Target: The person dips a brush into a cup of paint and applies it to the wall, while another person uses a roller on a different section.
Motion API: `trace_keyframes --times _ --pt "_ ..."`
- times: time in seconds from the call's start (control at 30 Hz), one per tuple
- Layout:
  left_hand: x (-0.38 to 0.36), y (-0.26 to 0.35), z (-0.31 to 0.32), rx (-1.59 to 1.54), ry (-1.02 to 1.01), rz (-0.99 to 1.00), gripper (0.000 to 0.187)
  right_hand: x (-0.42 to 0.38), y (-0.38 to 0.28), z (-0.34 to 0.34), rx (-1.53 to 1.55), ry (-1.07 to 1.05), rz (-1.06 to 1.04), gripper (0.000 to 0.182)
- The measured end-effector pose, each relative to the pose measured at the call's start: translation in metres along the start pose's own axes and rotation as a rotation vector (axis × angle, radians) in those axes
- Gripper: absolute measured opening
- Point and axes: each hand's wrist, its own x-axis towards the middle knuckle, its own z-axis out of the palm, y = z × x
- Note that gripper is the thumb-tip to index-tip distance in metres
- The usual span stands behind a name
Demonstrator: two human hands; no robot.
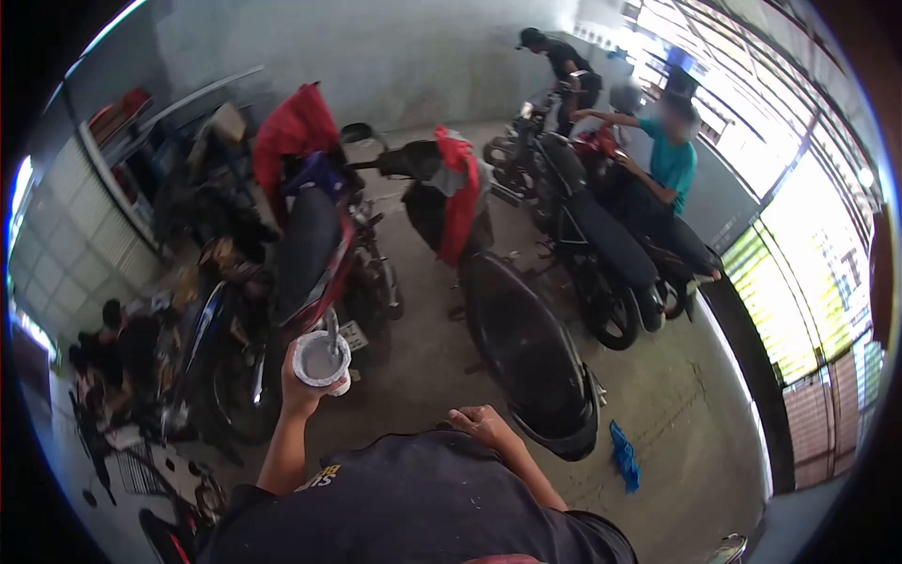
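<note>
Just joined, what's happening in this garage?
The wearer's left hand holds a white-rimmed cup of grey material, a utensil standing in it. The right hand is at the torso, near a black scooter seat. Two other people are by the motorcycles at the right: one in teal, one in a black cap.

The seated person's face (pixel 678 115) is blurred, and the lettering (pixel 318 477) on the dark shirt (pixel 395 508) is partly hidden
</note>
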Motion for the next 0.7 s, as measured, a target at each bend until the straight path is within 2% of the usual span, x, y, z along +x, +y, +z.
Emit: trace_keyframes --times 0.1,0.13,0.17,0.23,0.27,0.33,0.4,0.43,0.47,0.5,0.57,0.6,0.63,0.7 --pt "0.027 -0.002 0.032 -0.073 -0.117 -0.029 0.078 -0.019 0.011 -0.043 0.024 0.049 0.016 0.054" --pt "0.035 0.021 0.049 -0.170 -0.154 -0.129 0.078 -0.022 0.014 -0.055 0.019 0.057 0.017 0.056" --pt "0.047 0.021 0.061 -0.182 -0.177 -0.131 0.078 -0.023 0.016 -0.068 0.023 0.076 0.034 0.056" --pt "0.045 0.010 0.081 -0.216 -0.227 -0.198 0.078 -0.028 0.034 -0.078 0.106 0.116 0.086 0.056" --pt "0.042 -0.009 0.091 -0.192 -0.213 -0.122 0.077 -0.027 0.043 -0.078 0.109 0.126 0.099 0.056" --pt "0.034 -0.028 0.115 -0.234 -0.221 -0.143 0.075 -0.023 0.055 -0.079 0.168 0.246 0.146 0.054" --pt "0.028 -0.048 0.137 -0.265 -0.230 -0.159 0.072 -0.017 0.061 -0.085 0.154 0.266 0.178 0.052" --pt "0.027 -0.039 0.147 -0.202 -0.281 -0.199 0.074 -0.008 0.063 -0.085 0.141 0.276 0.187 0.050" --pt "0.020 -0.062 0.151 -0.291 -0.298 -0.250 0.074 0.000 0.069 -0.087 0.125 0.275 0.158 0.047" --pt "0.012 -0.091 0.153 -0.379 -0.298 -0.305 0.075 0.002 0.053 -0.096 0.120 0.253 0.174 0.044" --pt "0.007 -0.111 0.152 -0.201 -0.291 -0.232 0.078 0.013 0.040 -0.107 0.098 0.271 0.096 0.041" --pt "0.009 -0.101 0.153 -0.220 -0.272 -0.276 0.078 0.017 0.024 -0.116 0.032 0.242 0.086 0.039" --pt "0.018 -0.079 0.146 -0.020 -0.279 -0.115 0.078 0.019 0.002 -0.128 -0.031 0.224 0.074 0.037" --pt "0.029 -0.052 0.132 0.064 -0.298 -0.092 0.078 0.026 -0.040 -0.141 -0.063 0.219 -0.011 0.036"
